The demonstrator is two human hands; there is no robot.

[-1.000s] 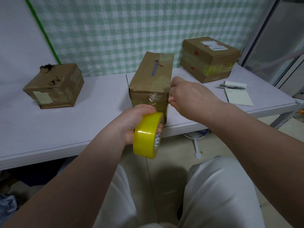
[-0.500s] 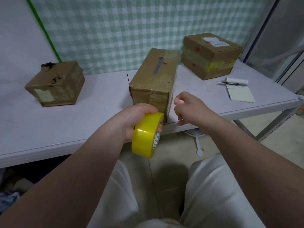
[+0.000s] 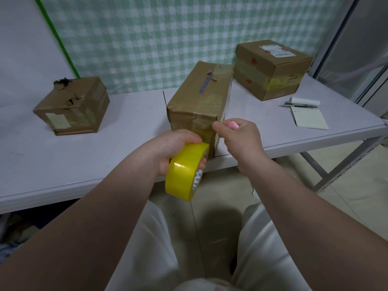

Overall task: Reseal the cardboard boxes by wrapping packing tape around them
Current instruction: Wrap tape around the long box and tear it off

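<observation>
The middle box (image 3: 199, 106) stands at the tabletop's (image 3: 126, 131) front edge. The left hand (image 3: 174, 150), just in front of it, is wrapped around a yellow tape roll (image 3: 184, 171) hanging past the edge. The right hand (image 3: 237, 137) is curled around a small pink object (image 3: 233, 124) at the box's near right corner. Bare tabletop lies left of the box; two other boxes (image 3: 73, 106) (image 3: 270, 68) sit well apart from it.

Both hands, left (image 3: 174, 148) and right (image 3: 241, 137), fingers curled.
</observation>
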